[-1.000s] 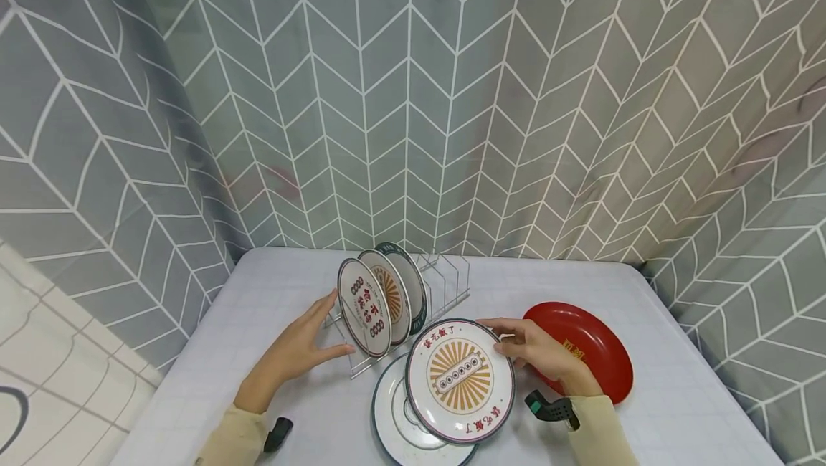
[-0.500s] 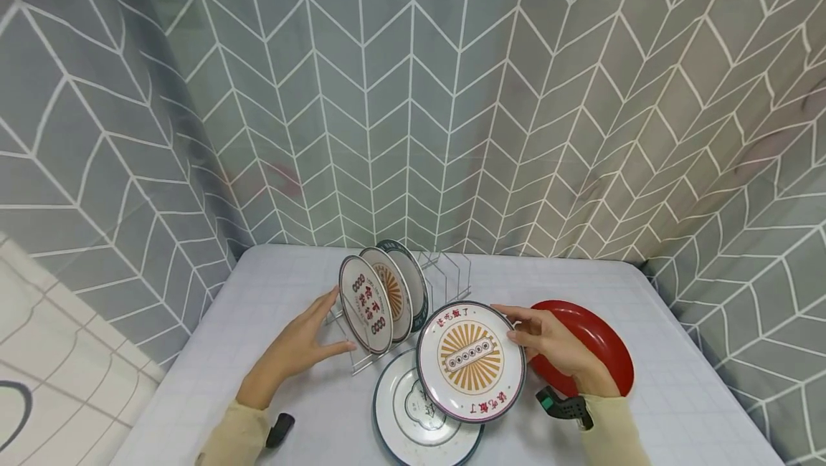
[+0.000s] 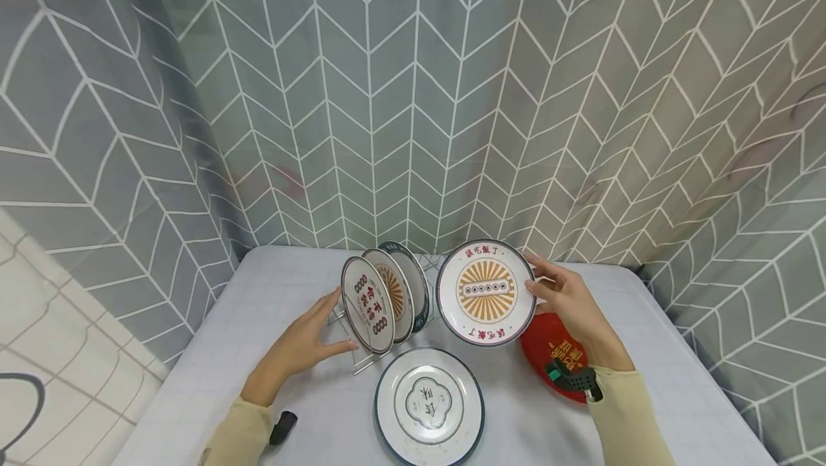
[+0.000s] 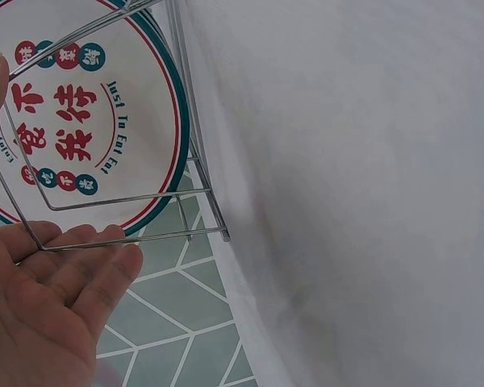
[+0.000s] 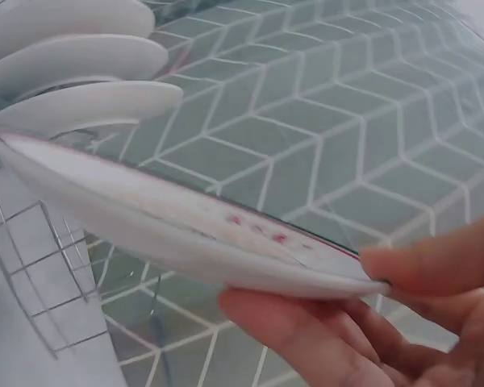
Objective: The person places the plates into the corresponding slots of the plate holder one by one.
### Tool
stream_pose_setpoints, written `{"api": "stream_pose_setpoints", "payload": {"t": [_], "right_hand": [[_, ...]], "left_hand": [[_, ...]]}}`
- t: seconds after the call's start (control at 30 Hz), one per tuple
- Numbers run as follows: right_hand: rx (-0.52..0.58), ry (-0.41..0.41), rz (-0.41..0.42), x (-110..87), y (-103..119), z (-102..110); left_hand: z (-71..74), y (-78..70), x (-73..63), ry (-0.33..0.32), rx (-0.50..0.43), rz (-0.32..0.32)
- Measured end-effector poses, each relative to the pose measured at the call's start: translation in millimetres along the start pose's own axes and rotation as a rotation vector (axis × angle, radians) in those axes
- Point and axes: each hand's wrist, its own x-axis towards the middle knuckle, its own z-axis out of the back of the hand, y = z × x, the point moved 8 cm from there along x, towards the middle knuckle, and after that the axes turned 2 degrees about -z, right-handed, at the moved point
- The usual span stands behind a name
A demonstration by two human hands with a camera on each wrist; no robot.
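Observation:
A white plate [image 3: 486,292] with an orange sunburst and red characters is held up at the right end of a wire dish rack [image 3: 434,314]. My right hand [image 3: 568,301] pinches its right rim, thumb on one face and fingers behind, as the right wrist view shows. My left hand [image 3: 300,343] is spread at the rack's left end, fingers lying against the wires in the left wrist view. Several plates stand tilted in the rack; the leftmost plate [image 3: 368,305] carries red characters. A white plate [image 3: 429,406] with a dark rim lies flat on the table before the rack.
A red oval dish [image 3: 548,348] lies right of the rack, partly covered by my right forearm and the held plate. The table [image 3: 671,380] has a white cloth. Grey patterned curtains [image 3: 452,93] hang behind and at both sides.
My right hand has lifted the sunburst plate off the flat white plate and carried it up and away to the rack's right end. My left hand has stayed at the rack.

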Motion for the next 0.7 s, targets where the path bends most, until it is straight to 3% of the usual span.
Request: {"api": "stream_pose_setpoints", "payload": {"t": [0.13, 0.33, 0.7], "right_hand": [[-0.031, -0.057, -0.024, 20.1, 14.2, -5.8], [-0.022, -0.043, -0.025, 42.5, 20.9, -23.6], [-0.054, -0.051, 0.009, 56.3, 20.0, -61.8]], "left_hand": [[0.7, 0.8, -0.6, -0.009, 0.000, -0.012], [-2.0, 3.1, 0.4, -0.008, -0.008, -0.013], [0.6, 2.8, 0.7, -0.014, 0.009, -0.024]]}}
